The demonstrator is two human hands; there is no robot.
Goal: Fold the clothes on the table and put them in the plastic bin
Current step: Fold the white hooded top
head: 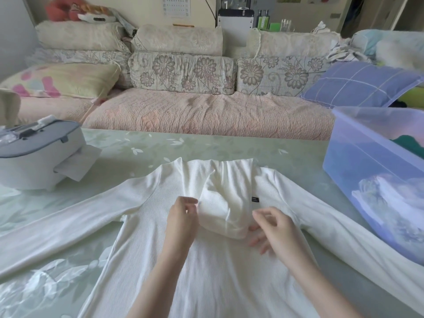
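White ribbed turtleneck (pixel 206 260) lies flat at centre frame on the table (pixel 229 145), sleeves spread. The left hand (pixel 183 216) curls beside the folded collar (pixel 224 212), grip unclear. The right hand (pixel 273 228) hangs relaxed, holding nothing. Best to smooth the collar before folding the sleeves.

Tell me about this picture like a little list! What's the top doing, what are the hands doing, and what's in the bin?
top: white, flat on the table, sleeves spread out
collar: flipped down onto the chest
left hand: at the collar's edge, grip unclear
right hand: fingers loose, beside the collar
bin: right of the top, clothes inside
folded yet: no
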